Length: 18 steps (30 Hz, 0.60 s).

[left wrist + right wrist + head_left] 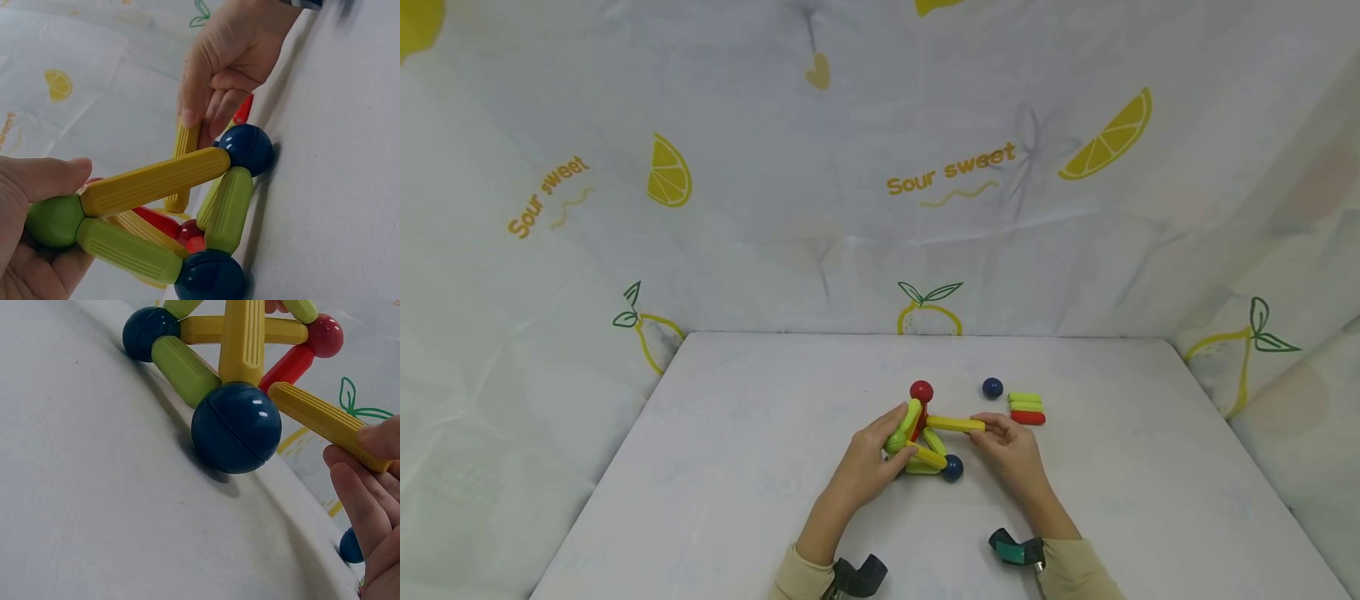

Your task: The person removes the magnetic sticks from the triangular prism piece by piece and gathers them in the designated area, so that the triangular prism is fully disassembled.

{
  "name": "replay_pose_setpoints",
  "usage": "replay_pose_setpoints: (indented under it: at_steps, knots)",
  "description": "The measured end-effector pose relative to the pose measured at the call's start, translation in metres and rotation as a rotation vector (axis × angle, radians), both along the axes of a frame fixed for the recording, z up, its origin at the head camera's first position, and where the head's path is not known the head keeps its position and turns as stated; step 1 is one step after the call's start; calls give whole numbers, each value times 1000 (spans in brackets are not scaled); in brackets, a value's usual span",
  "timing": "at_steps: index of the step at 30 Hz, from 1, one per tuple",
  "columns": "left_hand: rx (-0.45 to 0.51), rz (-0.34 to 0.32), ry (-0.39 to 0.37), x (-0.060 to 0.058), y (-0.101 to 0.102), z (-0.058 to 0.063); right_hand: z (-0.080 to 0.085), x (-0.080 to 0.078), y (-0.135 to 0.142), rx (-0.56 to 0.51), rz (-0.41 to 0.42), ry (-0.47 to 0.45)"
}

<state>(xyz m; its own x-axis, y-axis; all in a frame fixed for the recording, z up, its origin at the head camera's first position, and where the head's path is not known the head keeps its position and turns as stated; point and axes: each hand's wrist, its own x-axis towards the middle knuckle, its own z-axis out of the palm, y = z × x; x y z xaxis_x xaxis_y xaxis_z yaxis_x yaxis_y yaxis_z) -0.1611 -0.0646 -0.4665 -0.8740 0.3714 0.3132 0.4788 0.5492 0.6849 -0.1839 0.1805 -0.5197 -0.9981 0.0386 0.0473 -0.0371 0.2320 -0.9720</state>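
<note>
A frame of coloured rods and balls stands on the table, with a blue ball (952,468) at its near right corner and a red ball (921,391) at its far side. My left hand (861,468) holds the frame at its green ball (55,222), thumb beside the upper yellow rod (156,181). Between thumb and fingers, my right hand (1017,460) pinches the outer end of another yellow rod (325,422). That rod's inner end overlaps the frame near its red rod (289,369) in the right wrist view. Green rods (185,370) form lower sides of the frame.
A loose blue ball (992,388) lies on the white table (737,500) beyond my right hand. Beside it sit two light green rods (1026,398) and a red rod (1027,417) in a stack-like row. A lemon-print cloth (760,275) hangs behind the table.
</note>
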Motion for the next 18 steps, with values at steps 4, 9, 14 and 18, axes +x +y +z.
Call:
replay_pose_setpoints:
  at_steps: [4,9,14,18]
  knots:
    - [-6,-3,13,0,0,-1,0,-2,8,-15,-9,18]
    - [-18,-2,30,0,-1,-1,6,-5,27,-53,-6,76]
    - [-12,4,31,-1,-2,-1,18,-2,53,-29,-49,94]
    - [-4,5,22,-1,-3,-1,21,2,77,61,-129,49]
